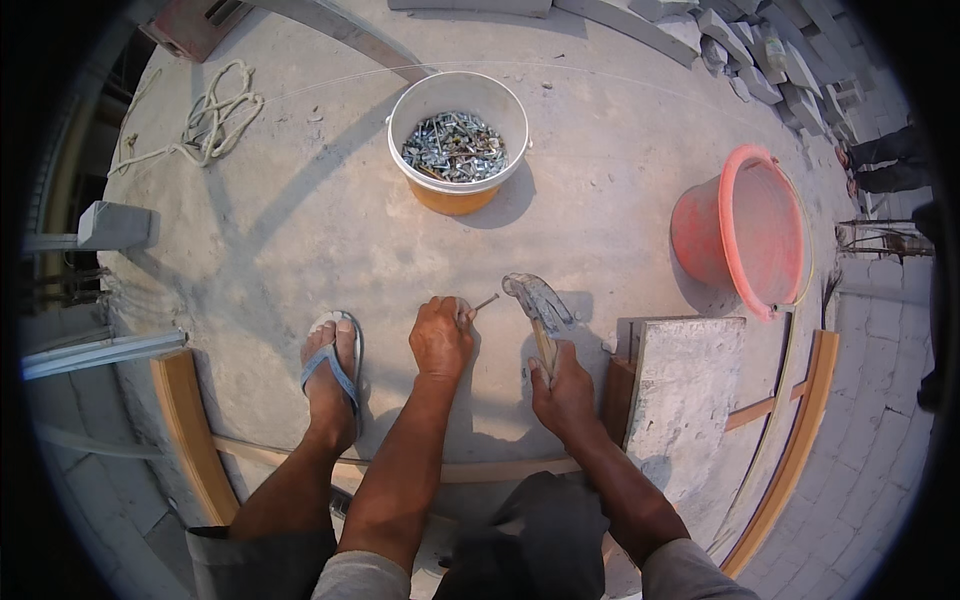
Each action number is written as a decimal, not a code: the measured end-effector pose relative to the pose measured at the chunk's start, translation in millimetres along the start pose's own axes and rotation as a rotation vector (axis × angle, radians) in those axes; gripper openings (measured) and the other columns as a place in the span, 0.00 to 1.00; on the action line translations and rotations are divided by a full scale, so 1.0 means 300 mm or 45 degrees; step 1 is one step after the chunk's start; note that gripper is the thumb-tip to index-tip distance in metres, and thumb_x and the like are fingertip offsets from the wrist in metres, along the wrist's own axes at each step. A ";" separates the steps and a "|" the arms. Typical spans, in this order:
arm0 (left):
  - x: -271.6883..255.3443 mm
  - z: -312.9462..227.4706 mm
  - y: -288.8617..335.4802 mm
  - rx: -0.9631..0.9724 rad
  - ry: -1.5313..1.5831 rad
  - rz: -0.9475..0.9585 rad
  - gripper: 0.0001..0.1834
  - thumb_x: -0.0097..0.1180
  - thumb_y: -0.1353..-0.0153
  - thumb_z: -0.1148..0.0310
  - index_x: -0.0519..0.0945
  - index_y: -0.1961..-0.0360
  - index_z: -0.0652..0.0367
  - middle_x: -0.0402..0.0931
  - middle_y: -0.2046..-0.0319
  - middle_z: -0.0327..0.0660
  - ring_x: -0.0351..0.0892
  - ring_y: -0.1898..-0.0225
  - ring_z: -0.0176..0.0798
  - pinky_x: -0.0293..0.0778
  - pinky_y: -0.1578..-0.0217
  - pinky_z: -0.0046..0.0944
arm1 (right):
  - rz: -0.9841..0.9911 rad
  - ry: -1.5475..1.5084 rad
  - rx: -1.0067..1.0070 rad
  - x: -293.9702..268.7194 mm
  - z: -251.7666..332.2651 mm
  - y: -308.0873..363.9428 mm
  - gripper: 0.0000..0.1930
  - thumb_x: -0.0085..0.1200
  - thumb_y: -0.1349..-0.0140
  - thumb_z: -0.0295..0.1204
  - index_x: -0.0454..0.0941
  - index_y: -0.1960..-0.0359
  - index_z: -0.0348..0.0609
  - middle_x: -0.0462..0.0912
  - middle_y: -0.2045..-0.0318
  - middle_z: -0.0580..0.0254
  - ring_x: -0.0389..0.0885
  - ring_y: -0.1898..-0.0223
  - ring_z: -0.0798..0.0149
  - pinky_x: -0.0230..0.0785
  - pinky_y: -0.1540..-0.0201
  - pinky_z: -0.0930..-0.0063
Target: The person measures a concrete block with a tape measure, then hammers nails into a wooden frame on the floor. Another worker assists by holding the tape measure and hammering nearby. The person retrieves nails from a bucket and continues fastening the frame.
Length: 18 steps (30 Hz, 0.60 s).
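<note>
Head view, looking down at a person crouched on a round concrete slab (pixel 320 210). The left hand (pixel 440 338) is curled nearly closed, its fingertips pinching a bent nail (pixel 485 301) that rests on the concrete just ahead of the knuckles, its free end pointing up and to the right. The right hand (pixel 565 395) is wrapped tightly round the wooden handle of a hammer (pixel 538 305); the metal head is blurred and sits just right of the nail, close to it, though whether it touches the nail cannot be told. Left of the left hand, a foot in a blue flip-flop (pixel 333 372) stands flat on the slab. Right of the right hand, a grey rectangular board (pixel 685 385) spattered with cement lies at the slab's edge, overlapping a wooden strip. Farther ahead, a white bucket (pixel 457 140) with an orange base holds a heap of metal nails. To the right, well apart from the hands, a salmon-pink tub (pixel 745 230) lies tipped on its side, its mouth facing right. A coil of pale rope (pixel 215 115) lies at the far left of the slab. Curved wooden formwork (pixel 190 430) runs round the slab's near rim, and grey paving blocks (pixel 760 50) are piled at the top right.
</note>
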<state>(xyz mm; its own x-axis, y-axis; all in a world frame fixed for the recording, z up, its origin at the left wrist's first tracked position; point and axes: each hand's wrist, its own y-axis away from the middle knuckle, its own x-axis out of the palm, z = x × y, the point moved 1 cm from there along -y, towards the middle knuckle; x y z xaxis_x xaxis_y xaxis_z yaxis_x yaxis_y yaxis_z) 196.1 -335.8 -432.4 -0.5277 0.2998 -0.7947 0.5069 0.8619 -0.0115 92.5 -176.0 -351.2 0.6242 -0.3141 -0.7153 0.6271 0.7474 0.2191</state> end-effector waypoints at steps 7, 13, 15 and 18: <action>-0.018 0.008 0.001 0.068 0.004 0.031 0.07 0.68 0.47 0.72 0.80 0.71 0.56 0.77 0.69 0.42 0.79 0.65 0.48 0.77 0.65 0.47 | 0.036 -0.077 0.053 -0.017 0.004 0.022 0.15 0.59 0.35 0.31 0.69 0.56 0.34 0.80 0.74 0.35 0.82 0.70 0.32 0.73 0.69 0.47; -0.029 0.018 -0.004 0.236 0.069 0.028 0.08 0.69 0.49 0.74 0.80 0.69 0.58 0.76 0.68 0.44 0.78 0.65 0.51 0.75 0.64 0.49 | 0.054 -0.145 0.166 -0.003 -0.046 0.049 0.15 0.59 0.35 0.32 0.70 0.56 0.33 0.80 0.73 0.36 0.82 0.69 0.33 0.73 0.67 0.50; -0.033 0.023 -0.006 0.231 0.025 0.100 0.08 0.69 0.48 0.73 0.80 0.69 0.59 0.76 0.69 0.45 0.78 0.65 0.52 0.76 0.64 0.50 | 0.056 -0.226 0.246 0.004 -0.060 0.054 0.15 0.60 0.35 0.31 0.70 0.57 0.33 0.80 0.73 0.36 0.83 0.68 0.33 0.73 0.67 0.51; -0.034 0.024 -0.018 0.198 -0.057 0.189 0.09 0.68 0.46 0.71 0.79 0.69 0.60 0.76 0.69 0.46 0.79 0.64 0.52 0.76 0.64 0.50 | 0.047 -0.335 0.340 0.016 -0.076 0.061 0.16 0.60 0.36 0.32 0.70 0.57 0.31 0.80 0.73 0.35 0.83 0.68 0.34 0.73 0.67 0.52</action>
<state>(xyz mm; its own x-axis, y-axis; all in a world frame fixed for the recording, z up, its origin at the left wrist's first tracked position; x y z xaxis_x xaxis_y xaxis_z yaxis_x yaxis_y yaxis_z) 203.6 -346.4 -428.7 -0.4106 0.3969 -0.8209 0.6776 0.7352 0.0166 96.3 -150.2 -365.6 0.7252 -0.4552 -0.5166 0.6797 0.5931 0.4315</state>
